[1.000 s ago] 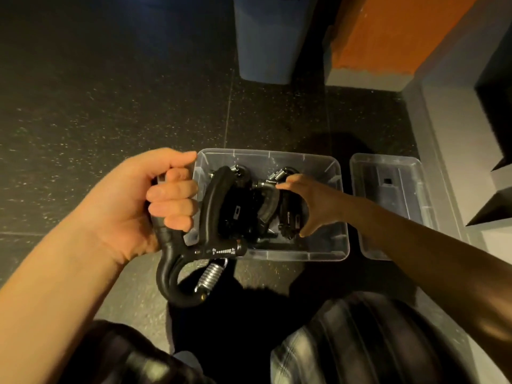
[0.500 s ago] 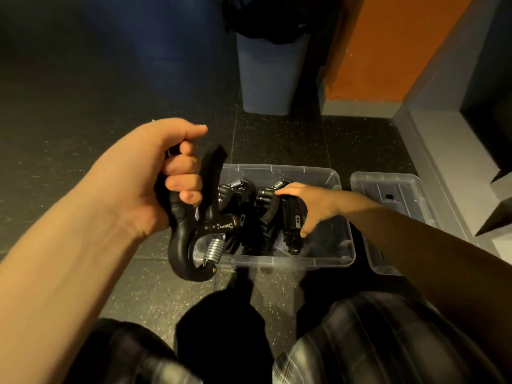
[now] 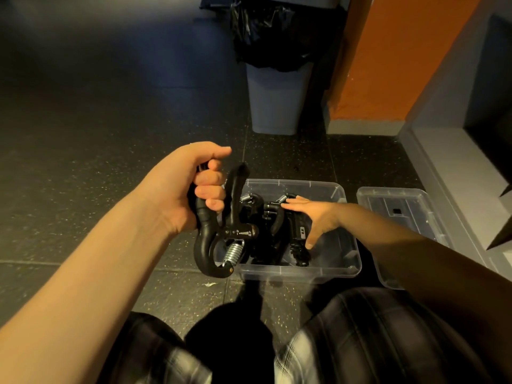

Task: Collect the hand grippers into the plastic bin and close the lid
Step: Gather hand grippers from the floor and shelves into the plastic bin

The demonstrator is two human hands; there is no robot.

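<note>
Your left hand [image 3: 182, 195] — grip wrapped tight round one handle of a black hand gripper [image 3: 235, 206], spring end hanging down, held in the air at the left wall of the plastic bin [image 3: 351, 241]. Your right hand [image 3: 318, 216] — grip slack, fingers straight and spread, inside the bin over the stowed grippers [image 3: 296, 231]; whether it touches them you cannot tell. The bin: clear, open-topped, on the dark speckled floor [image 3: 83, 162] before your knees. Its lid [image 3: 401, 214]: clear, flat on the floor just right of the bin. A grey trash can [image 3: 274, 106], black-lined, stands beyond the bin.
</note>
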